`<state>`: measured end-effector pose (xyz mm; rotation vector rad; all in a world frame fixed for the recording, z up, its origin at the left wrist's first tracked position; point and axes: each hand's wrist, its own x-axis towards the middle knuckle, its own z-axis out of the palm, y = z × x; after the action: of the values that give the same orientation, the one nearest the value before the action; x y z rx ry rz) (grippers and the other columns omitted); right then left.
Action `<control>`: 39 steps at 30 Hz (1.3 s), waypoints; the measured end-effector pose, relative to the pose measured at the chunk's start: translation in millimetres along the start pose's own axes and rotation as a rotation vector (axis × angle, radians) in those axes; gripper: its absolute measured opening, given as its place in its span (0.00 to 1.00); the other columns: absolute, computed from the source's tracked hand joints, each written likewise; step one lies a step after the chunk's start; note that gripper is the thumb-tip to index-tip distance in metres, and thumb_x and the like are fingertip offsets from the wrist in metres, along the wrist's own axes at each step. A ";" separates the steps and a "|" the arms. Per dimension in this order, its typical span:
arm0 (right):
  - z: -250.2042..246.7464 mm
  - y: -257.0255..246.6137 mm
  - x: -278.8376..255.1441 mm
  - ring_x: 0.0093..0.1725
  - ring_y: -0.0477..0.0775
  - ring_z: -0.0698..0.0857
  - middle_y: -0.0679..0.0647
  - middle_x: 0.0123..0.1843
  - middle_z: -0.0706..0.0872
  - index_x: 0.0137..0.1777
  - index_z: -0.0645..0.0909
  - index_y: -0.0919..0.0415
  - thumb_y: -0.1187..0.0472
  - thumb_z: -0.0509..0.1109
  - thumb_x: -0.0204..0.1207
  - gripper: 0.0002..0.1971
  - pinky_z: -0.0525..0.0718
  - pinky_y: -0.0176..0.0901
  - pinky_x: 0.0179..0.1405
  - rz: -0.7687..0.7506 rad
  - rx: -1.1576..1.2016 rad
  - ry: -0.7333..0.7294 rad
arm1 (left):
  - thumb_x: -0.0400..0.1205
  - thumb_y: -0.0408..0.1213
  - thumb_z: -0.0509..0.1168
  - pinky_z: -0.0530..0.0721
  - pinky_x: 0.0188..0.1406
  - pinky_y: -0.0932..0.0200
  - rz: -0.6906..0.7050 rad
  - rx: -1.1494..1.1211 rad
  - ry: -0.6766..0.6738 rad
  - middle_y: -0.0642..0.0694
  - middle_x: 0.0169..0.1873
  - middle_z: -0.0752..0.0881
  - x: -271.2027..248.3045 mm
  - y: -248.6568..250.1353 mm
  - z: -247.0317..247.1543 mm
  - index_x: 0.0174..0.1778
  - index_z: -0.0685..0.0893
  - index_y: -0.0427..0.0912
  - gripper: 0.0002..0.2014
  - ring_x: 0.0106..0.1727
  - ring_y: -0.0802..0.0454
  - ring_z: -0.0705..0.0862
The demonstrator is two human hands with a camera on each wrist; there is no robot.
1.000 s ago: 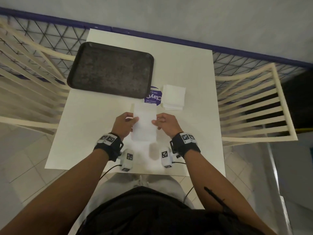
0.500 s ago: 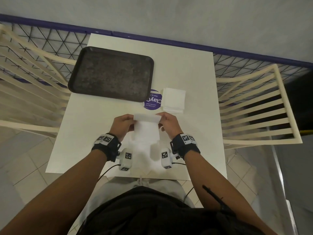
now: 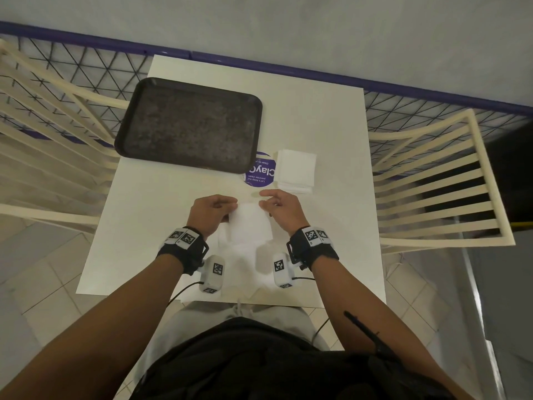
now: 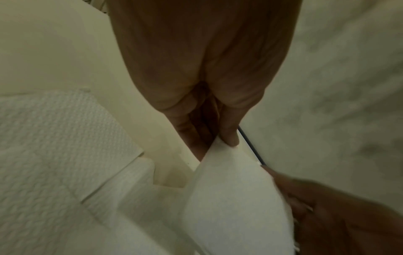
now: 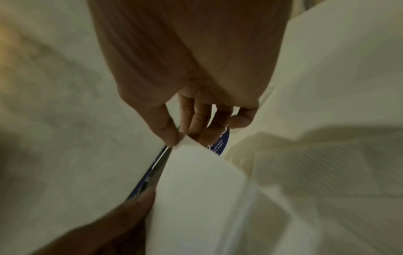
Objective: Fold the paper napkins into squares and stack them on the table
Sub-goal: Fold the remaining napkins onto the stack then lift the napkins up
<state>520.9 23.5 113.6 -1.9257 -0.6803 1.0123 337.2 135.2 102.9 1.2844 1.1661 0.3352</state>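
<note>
A: What do the wrist cameras add to the head view?

B: They show the grip. The left hand (image 4: 202,72) pinches the napkin (image 3: 249,223) at a top corner between thumb and fingers (image 4: 229,136); the right hand (image 5: 191,69) pinches the other top corner the same way. From above, you only see both hands (image 3: 212,212) (image 3: 281,207) at the sheet's top edge, the left at 9 o'clock of it and the right at 3 o'clock.

A: And the head view alone?

B: The whole layout. The napkin is near the middle of the white tabletop (image 3: 331,125). One stack of folded napkins (image 3: 295,171) lies at 1 o'clock from it, touching a round purple sticker (image 3: 259,173). One dark tray (image 3: 189,125) sits at 11 o'clock.

A: Anything under the hands?

B: Yes, more textured napkins (image 4: 56,138) lie flat there; I can't count them.

A: The room?

B: Two cream slatted chairs (image 3: 432,183) (image 3: 43,140), a wire fence with a blue rail (image 3: 403,82), and a tiled floor (image 3: 43,269).
</note>
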 end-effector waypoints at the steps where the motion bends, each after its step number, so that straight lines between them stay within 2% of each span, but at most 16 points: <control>1: 1.8 -0.9 0.8 0.46 0.46 0.87 0.45 0.40 0.89 0.57 0.90 0.46 0.51 0.79 0.74 0.12 0.84 0.49 0.58 -0.019 -0.068 -0.017 | 0.81 0.34 0.77 0.93 0.54 0.47 0.014 0.026 -0.002 0.43 0.46 0.94 0.2 -0.2 0.1 0.52 0.94 0.42 0.06 0.51 0.41 0.93; 3: 5.8 -4.9 0.1 0.52 0.42 0.85 0.38 0.44 0.88 0.53 0.90 0.38 0.37 0.78 0.69 0.14 0.79 0.53 0.62 -0.055 -0.226 -0.052 | 0.81 0.35 0.77 0.93 0.54 0.47 0.050 0.074 -0.018 0.45 0.45 0.94 -0.6 0.5 1.1 0.49 0.94 0.44 0.03 0.50 0.43 0.92; 5: 10.8 -12.7 -2.8 0.54 0.39 0.83 0.35 0.48 0.88 0.46 0.88 0.33 0.32 0.77 0.66 0.12 0.73 0.58 0.63 -0.082 -0.348 -0.065 | 0.82 0.37 0.76 0.93 0.54 0.47 0.086 0.127 -0.026 0.48 0.45 0.94 -0.7 1.4 2.2 0.47 0.94 0.48 0.02 0.49 0.45 0.92; 8: 18.6 -24.1 -6.4 0.56 0.45 0.82 0.37 0.52 0.88 0.42 0.87 0.36 0.37 0.77 0.71 0.07 0.64 0.56 0.59 -0.112 -0.446 -0.047 | 0.83 0.40 0.74 0.92 0.54 0.47 0.124 0.196 -0.038 0.52 0.44 0.94 -1.1 1.9 2.0 0.47 0.92 0.51 0.02 0.47 0.50 0.91; 11: 19.0 -29.0 -8.2 0.55 0.46 0.81 0.38 0.53 0.88 0.42 0.88 0.37 0.40 0.76 0.74 0.05 0.61 0.55 0.56 -0.096 -0.437 -0.015 | 0.84 0.41 0.72 0.91 0.56 0.44 0.126 0.199 -0.035 0.50 0.45 0.93 -1.0 0.5 0.5 0.47 0.91 0.49 0.02 0.49 0.48 0.91; 15: 5.1 -22.8 -6.7 0.53 0.44 0.83 0.36 0.48 0.89 0.42 0.88 0.39 0.43 0.74 0.76 0.05 0.67 0.57 0.64 -0.021 -0.356 0.009 | 0.86 0.40 0.68 0.88 0.57 0.50 0.134 0.208 0.024 0.49 0.50 0.91 -3.1 2.3 -2.2 0.53 0.88 0.44 0.06 0.53 0.47 0.89; 18: -0.4 -16.9 -3.3 0.54 0.46 0.88 0.36 0.42 0.92 0.39 0.87 0.37 0.41 0.73 0.71 0.05 0.74 0.63 0.69 0.032 -0.287 0.000 | 0.88 0.39 0.66 0.82 0.48 0.60 0.164 0.212 0.052 0.51 0.49 0.89 -6.9 4.9 -0.9 0.55 0.85 0.42 0.06 0.51 0.51 0.86; 21: -0.6 -12.1 -0.8 0.50 0.48 0.91 0.38 0.38 0.92 0.39 0.88 0.38 0.39 0.70 0.64 0.09 0.83 0.64 0.64 0.031 -0.166 -0.020 | 0.89 0.40 0.64 0.77 0.41 0.62 0.184 0.235 0.086 0.50 0.45 0.87 -8.8 5.9 3.3 0.55 0.84 0.43 0.06 0.44 0.53 0.83; 24: 0.4 -12.2 -0.6 0.47 0.48 0.91 0.42 0.38 0.93 0.38 0.88 0.44 0.49 0.72 0.72 0.05 0.86 0.60 0.61 0.009 -0.123 -0.013 | 0.90 0.42 0.63 0.77 0.40 0.63 0.202 0.244 0.100 0.49 0.45 0.87 -9.9 6.4 6.2 0.56 0.82 0.43 0.07 0.43 0.54 0.81; 27: 1.6 -11.1 0.2 0.39 0.45 0.88 0.45 0.37 0.92 0.41 0.87 0.47 0.55 0.73 0.79 0.06 0.87 0.52 0.56 0.017 -0.067 0.006 | 0.91 0.43 0.61 0.78 0.43 0.59 0.255 0.279 0.102 0.47 0.49 0.88 -8.4 5.2 8.0 0.56 0.81 0.45 0.06 0.47 0.48 0.84; 29: 2.1 -11.2 -0.1 0.35 0.44 0.87 0.48 0.41 0.92 0.46 0.88 0.53 0.55 0.73 0.81 0.04 0.84 0.45 0.47 0.037 -0.024 -0.003 | 0.91 0.42 0.59 0.78 0.45 0.57 0.280 0.300 0.109 0.44 0.48 0.89 -7.5 5.9 10.6 0.56 0.80 0.45 0.06 0.47 0.45 0.84; 32: 3.6 -10.2 -1.6 0.33 0.45 0.86 0.53 0.45 0.91 0.56 0.86 0.58 0.48 0.77 0.78 0.15 0.81 0.36 0.41 0.087 0.004 -0.058 | 0.92 0.40 0.56 0.80 0.47 0.52 0.294 0.309 0.126 0.42 0.47 0.88 -8.7 10.2 15.2 0.58 0.79 0.43 0.08 0.46 0.42 0.84; 33: 4.0 -8.2 -1.3 0.33 0.45 0.86 0.53 0.44 0.91 0.55 0.86 0.58 0.47 0.78 0.77 0.16 0.81 0.36 0.41 0.092 -0.013 -0.071 | 0.92 0.40 0.56 0.81 0.47 0.51 0.296 0.310 0.129 0.42 0.47 0.88 -8.8 11.5 16.7 0.58 0.79 0.43 0.08 0.46 0.42 0.84; 35: 3.2 -6.1 -1.2 0.32 0.46 0.84 0.52 0.37 0.88 0.46 0.83 0.55 0.50 0.80 0.76 0.11 0.81 0.37 0.41 0.066 -0.055 -0.093 | 0.92 0.40 0.56 0.80 0.46 0.52 0.297 0.310 0.133 0.42 0.47 0.88 -7.9 11.9 19.1 0.59 0.79 0.43 0.08 0.45 0.42 0.84; 39: -9.2 -6.3 3.6 0.30 0.50 0.82 0.40 0.21 0.75 0.37 0.78 0.53 0.57 0.78 0.78 0.13 0.79 0.38 0.37 0.027 -0.118 -0.086 | 0.92 0.44 0.59 0.81 0.37 0.60 0.288 0.285 0.134 0.46 0.45 0.87 -3.3 11.5 21.5 0.61 0.79 0.50 0.06 0.41 0.49 0.83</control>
<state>530.1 25.5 120.5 -2.0068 -0.7795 1.0984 357.7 124.3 111.2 1.7081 1.1707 0.4848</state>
